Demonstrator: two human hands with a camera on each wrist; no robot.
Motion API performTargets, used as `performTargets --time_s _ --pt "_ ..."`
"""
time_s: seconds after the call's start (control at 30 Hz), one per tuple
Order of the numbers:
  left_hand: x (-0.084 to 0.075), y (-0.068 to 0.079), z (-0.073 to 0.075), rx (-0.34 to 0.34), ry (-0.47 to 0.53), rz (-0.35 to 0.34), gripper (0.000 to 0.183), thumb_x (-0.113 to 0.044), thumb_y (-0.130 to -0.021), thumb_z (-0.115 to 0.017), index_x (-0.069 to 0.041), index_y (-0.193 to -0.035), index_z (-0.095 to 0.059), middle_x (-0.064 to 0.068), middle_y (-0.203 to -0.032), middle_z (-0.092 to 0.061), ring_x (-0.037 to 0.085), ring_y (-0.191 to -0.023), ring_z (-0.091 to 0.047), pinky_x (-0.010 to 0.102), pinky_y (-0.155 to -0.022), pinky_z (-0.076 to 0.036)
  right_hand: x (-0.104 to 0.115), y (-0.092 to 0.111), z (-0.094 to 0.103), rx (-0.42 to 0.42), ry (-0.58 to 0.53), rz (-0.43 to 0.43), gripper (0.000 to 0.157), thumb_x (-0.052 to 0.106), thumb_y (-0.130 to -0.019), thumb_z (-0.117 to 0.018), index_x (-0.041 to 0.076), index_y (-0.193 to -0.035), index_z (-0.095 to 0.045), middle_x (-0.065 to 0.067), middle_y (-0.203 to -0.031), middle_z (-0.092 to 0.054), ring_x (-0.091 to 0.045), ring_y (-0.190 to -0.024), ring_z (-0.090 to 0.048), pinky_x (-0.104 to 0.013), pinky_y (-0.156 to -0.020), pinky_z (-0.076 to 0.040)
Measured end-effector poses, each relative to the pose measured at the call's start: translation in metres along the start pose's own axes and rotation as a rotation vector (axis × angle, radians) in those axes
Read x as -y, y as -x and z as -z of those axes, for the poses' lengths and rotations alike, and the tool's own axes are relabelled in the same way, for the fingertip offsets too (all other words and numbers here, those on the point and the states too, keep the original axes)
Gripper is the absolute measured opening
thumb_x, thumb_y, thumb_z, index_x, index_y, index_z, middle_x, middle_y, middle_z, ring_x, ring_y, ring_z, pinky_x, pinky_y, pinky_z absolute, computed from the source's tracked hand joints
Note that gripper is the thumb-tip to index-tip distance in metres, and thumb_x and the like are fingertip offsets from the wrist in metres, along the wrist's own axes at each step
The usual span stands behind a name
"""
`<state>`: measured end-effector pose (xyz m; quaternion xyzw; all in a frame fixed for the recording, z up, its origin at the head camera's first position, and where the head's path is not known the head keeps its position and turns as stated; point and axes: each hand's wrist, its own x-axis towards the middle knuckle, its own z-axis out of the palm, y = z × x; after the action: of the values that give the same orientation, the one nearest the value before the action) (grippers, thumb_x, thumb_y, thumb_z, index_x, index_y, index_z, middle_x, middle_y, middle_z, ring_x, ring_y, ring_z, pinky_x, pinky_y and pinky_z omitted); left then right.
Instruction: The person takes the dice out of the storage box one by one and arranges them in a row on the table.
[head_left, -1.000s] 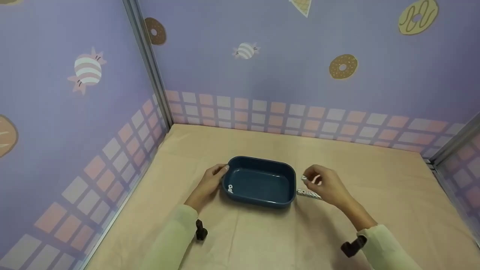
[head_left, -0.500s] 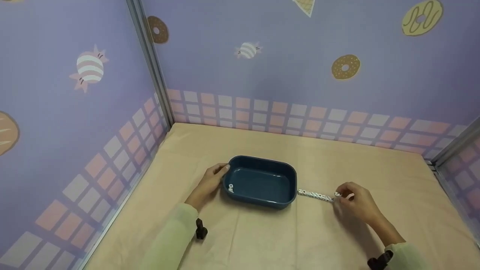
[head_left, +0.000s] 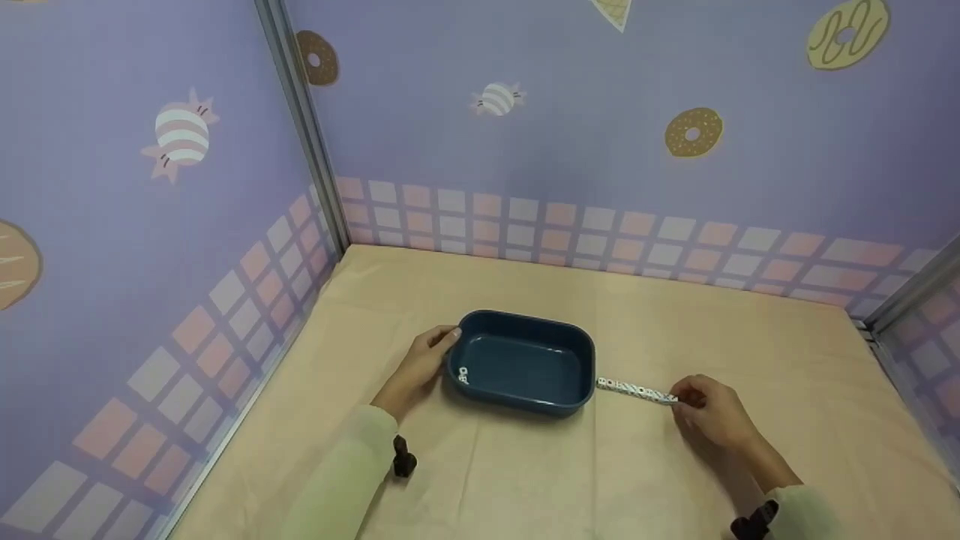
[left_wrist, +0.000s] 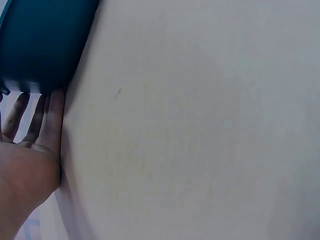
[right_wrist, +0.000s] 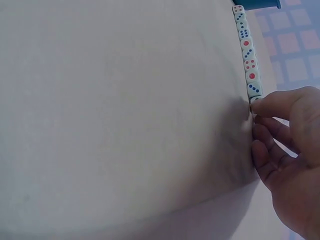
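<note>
A dark blue rectangular dish [head_left: 525, 403] stands on the cloth, with a few white dice [head_left: 463, 374] in its left corner. My left hand [head_left: 420, 367] holds the dish at its left end, thumb at the rim and fingers against the outer wall. In the left wrist view the fingers [left_wrist: 56, 120] reach up to the dish's side. Right of the dish runs a straight row of white dice [right_wrist: 246, 43] with red and blue pips. At its near end my right hand [head_left: 716, 412] pinches a die [right_wrist: 256, 100], mostly covered by the fingertips.
A pale cloth [head_left: 525, 480] covers the table. Purple patterned walls [head_left: 570, 150] enclose it at the back and both sides, with a metal post [head_left: 296, 127] in the back left corner. Dark camera mounts [head_left: 403, 457] sit at both wrists.
My right hand has moved right and down from beside the dish to the row's end, bringing a die down there. The left hand has stayed on the dish.
</note>
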<state>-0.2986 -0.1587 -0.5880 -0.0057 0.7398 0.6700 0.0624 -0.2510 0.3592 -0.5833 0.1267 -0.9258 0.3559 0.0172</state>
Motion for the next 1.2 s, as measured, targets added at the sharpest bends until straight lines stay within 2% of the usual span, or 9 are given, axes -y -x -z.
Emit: performTargets --time_s 0.1,0.37,0.5,0.6,0.7,0.83,0.97,1.1,1.2 --pt "0.000 0.001 0.000 0.014 0.041 0.024 0.048 -0.044 -0.109 -0.061 -0.012 -0.145 -0.062 0.011 -0.140 -0.062 0.028 -0.125 -0.062 0.042 -0.103 -0.053 -0.001 0.000 -0.001 0.002 -0.009 -0.011 0.019 -0.007 -0.093 -0.074 0.004 -0.108 -0.073 -0.008 -0.102 -0.069 -0.021 -0.089 -0.064 -0.025 -0.071 -0.054" --pt "-0.003 0.000 -0.001 -0.005 -0.001 0.016 0.047 -0.045 -0.108 -0.060 -0.013 -0.142 -0.064 0.009 -0.139 -0.063 0.025 -0.124 -0.062 0.041 -0.103 -0.052 -0.001 0.001 -0.004 0.007 -0.017 -0.038 0.022 0.005 -0.095 -0.080 0.003 -0.115 -0.071 -0.007 -0.103 -0.065 -0.021 -0.090 -0.058 -0.026 -0.070 -0.049" --pt "-0.003 -0.003 -0.001 -0.001 -0.010 0.007 0.048 -0.046 -0.108 -0.061 -0.012 -0.142 -0.064 0.008 -0.140 -0.063 0.025 -0.125 -0.062 0.041 -0.104 -0.052 0.001 0.001 -0.003 -0.037 -0.026 -0.069 0.025 0.010 -0.096 -0.080 0.001 -0.117 -0.071 -0.008 -0.103 -0.067 -0.021 -0.091 -0.061 -0.025 -0.072 -0.051" --pt "-0.002 -0.003 -0.001 -0.002 -0.032 -0.001 0.049 -0.047 -0.108 -0.060 -0.012 -0.142 -0.064 0.009 -0.143 -0.062 0.026 -0.130 -0.060 0.045 -0.110 -0.048 0.008 0.000 -0.004 -0.108 -0.047 -0.073 0.024 0.009 -0.097 -0.079 -0.001 -0.117 -0.071 -0.009 -0.102 -0.069 -0.022 -0.093 -0.064 -0.022 -0.074 -0.052" --pt "-0.002 -0.002 0.000 -0.001 -0.044 -0.004 0.049 -0.046 -0.108 -0.060 -0.011 -0.142 -0.064 0.009 -0.145 -0.061 0.027 -0.134 -0.058 0.048 -0.113 -0.046 0.024 -0.005 -0.005 -0.184 -0.072 -0.030 0.021 0.006 -0.097 -0.078 -0.002 -0.116 -0.071 -0.009 -0.099 -0.069 -0.023 -0.093 -0.064 -0.019 -0.076 -0.052" --pt "0.000 0.000 0.001 -0.010 -0.066 -0.006 0.050 -0.048 -0.108 -0.059 -0.012 -0.142 -0.064 0.010 -0.146 -0.061 0.028 -0.135 -0.057 0.049 -0.114 -0.045 0.058 -0.020 -0.014 -0.247 -0.119 0.096 0.018 0.002 -0.094 -0.080 0.001 -0.110 -0.073 -0.006 -0.096 -0.071 -0.020 -0.089 -0.065 -0.019 -0.074 -0.052" --pt "0.002 0.001 0.001 -0.010 -0.009 0.015 0.050 -0.048 -0.108 -0.061 -0.012 -0.142 -0.064 0.011 -0.144 -0.061 0.028 -0.132 -0.059 0.046 -0.109 -0.049 0.096 -0.039 -0.029 -0.231 -0.188 0.202 0.019 0.002 -0.091 -0.083 0.004 -0.109 -0.074 -0.003 -0.094 -0.072 -0.019 -0.087 -0.066 -0.022 -0.072 -0.053" --pt "0.001 0.003 0.000 -0.002 0.051 0.033 0.050 -0.046 -0.108 -0.061 -0.011 -0.143 -0.063 0.011 -0.141 -0.061 0.028 -0.127 -0.061 0.041 -0.103 -0.053 0.129 -0.054 -0.049 -0.195 -0.254 0.256 0.020 0.002 -0.091 -0.083 0.003 -0.109 -0.075 -0.002 -0.095 -0.071 -0.021 -0.088 -0.067 -0.025 -0.072 -0.053" --pt "-0.001 0.002 0.000 -0.005 -0.018 0.009 0.050 -0.046 -0.108 -0.060 -0.011 -0.144 -0.063 0.010 -0.142 -0.062 0.026 -0.128 -0.060 0.041 -0.104 -0.052 0.146 -0.064 -0.066 -0.182 -0.283 0.286 0.019 0.001 -0.091 -0.083 0.001 -0.108 -0.075 -0.001 -0.095 -0.071 -0.020 -0.086 -0.066 -0.025 -0.072 -0.054"
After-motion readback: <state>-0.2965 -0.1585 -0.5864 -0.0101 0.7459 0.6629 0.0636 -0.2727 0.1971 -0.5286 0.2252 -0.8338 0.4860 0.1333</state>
